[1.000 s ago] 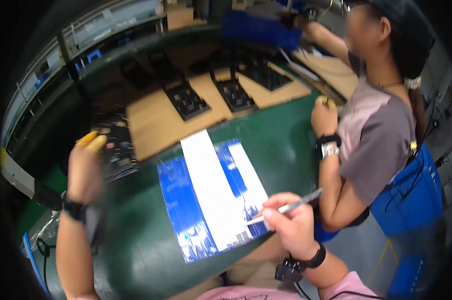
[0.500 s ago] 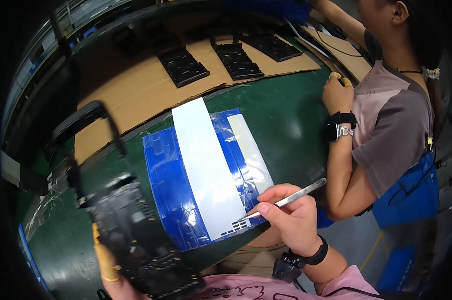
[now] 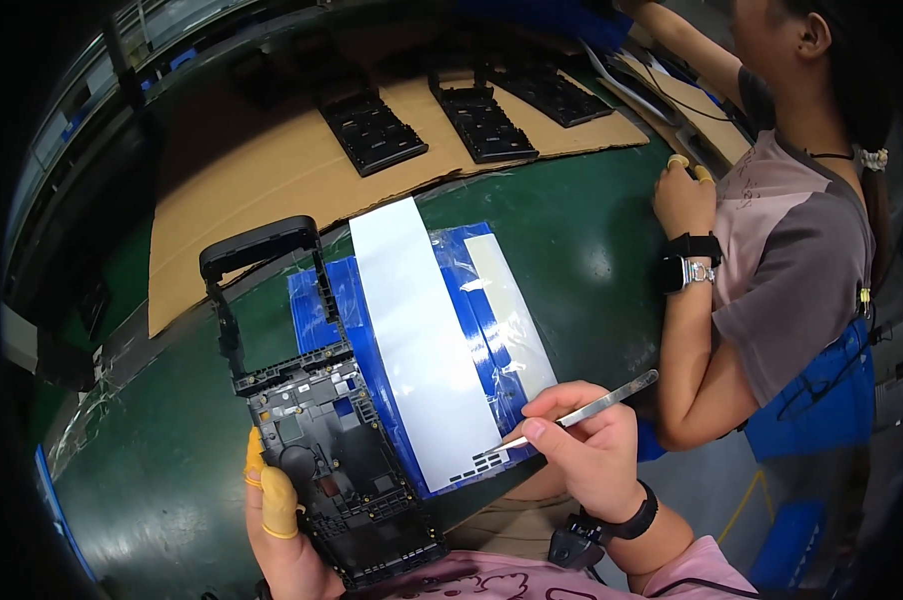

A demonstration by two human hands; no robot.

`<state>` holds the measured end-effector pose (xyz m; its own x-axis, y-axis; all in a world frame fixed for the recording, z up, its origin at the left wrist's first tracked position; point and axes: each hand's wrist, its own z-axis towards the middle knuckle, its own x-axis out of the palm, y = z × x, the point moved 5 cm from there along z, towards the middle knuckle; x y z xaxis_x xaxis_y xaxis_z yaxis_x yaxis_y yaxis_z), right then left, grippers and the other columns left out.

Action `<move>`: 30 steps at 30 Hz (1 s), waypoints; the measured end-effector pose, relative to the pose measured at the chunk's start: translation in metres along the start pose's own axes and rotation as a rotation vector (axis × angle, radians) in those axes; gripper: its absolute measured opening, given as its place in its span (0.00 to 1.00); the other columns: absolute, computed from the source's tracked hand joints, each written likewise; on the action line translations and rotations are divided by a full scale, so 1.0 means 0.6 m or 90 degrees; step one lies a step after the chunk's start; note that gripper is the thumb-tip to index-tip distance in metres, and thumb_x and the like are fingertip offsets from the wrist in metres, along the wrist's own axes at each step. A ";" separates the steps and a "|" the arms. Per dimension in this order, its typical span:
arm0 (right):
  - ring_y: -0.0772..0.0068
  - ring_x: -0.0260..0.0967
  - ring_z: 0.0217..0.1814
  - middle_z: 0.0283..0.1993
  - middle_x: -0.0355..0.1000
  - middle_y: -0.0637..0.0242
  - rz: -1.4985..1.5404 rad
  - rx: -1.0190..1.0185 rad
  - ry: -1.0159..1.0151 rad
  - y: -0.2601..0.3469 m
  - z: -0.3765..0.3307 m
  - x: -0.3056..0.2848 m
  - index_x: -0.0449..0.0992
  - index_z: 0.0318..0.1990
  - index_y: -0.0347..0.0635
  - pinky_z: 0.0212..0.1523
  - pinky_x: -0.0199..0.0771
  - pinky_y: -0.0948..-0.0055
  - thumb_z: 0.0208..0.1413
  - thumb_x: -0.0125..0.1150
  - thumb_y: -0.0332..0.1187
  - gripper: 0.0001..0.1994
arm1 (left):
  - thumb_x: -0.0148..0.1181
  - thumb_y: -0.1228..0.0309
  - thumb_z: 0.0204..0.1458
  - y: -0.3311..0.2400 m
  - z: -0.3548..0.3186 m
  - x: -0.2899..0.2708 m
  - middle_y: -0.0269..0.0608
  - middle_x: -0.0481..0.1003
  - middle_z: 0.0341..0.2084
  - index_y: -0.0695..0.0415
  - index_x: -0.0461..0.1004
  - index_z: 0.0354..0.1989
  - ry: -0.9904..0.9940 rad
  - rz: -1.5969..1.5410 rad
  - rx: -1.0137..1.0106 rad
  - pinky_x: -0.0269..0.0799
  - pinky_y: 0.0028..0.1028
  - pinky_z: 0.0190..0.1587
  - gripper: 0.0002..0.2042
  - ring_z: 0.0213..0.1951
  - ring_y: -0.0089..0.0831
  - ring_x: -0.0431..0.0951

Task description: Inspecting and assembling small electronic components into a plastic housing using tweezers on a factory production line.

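Note:
My left hand, with yellow finger cots on its fingers, is closed on the lower left edge of a black plastic housing frame. The housing has a looped handle at its far end and tilts over the blue board. In my right hand a pair of metal tweezers is pinched between thumb and fingers. Their tips reach the small black strips at the near end of a white sheet. Whether the tips grip a strip is too small to tell. Beneath the sheet lies the blue board.
Several similar black housings lie on brown cardboard at the far side of the green table. A pale strip is on the blue board's right part. Close on the right stands a co-worker, one hand resting near the table.
My left hand has brought the black housing rightward, nearer the white sheet, and its inner face now shows clearly. The tweezers remain at the small black strips.

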<state>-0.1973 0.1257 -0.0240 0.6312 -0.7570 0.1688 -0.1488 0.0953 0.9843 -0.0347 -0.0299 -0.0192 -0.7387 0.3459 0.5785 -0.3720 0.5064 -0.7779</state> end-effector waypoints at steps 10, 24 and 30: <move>0.70 0.72 0.30 0.27 0.71 0.58 0.031 0.013 -0.022 0.015 -0.004 0.015 0.67 0.33 0.30 0.31 0.70 0.79 0.45 0.54 0.18 0.06 | 0.43 0.55 0.55 0.001 -0.004 0.002 0.43 0.66 0.47 0.57 0.55 0.55 0.044 0.007 -0.053 0.69 0.34 0.46 0.24 0.45 0.34 0.70; 0.70 0.71 0.39 0.35 0.71 0.52 0.190 0.010 0.212 0.021 -0.033 0.162 0.66 0.39 0.26 0.40 0.71 0.79 0.49 0.52 0.17 0.09 | 0.45 0.56 0.54 -0.010 -0.008 -0.009 0.45 0.67 0.44 0.60 0.54 0.54 0.036 -0.006 -0.067 0.71 0.30 0.43 0.25 0.42 0.32 0.72; 0.68 0.71 0.39 0.34 0.71 0.51 0.169 0.006 0.223 0.022 -0.032 0.168 0.66 0.38 0.26 0.40 0.72 0.76 0.49 0.52 0.17 0.08 | 0.44 0.57 0.55 -0.019 -0.011 0.000 0.45 0.67 0.44 0.58 0.52 0.56 0.042 -0.031 -0.050 0.70 0.31 0.45 0.24 0.43 0.34 0.72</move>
<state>-0.1211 0.0633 0.0070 0.7900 -0.4415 0.4255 -0.3474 0.2496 0.9039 -0.0268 -0.0302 -0.0085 -0.6811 0.3697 0.6319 -0.3591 0.5835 -0.7284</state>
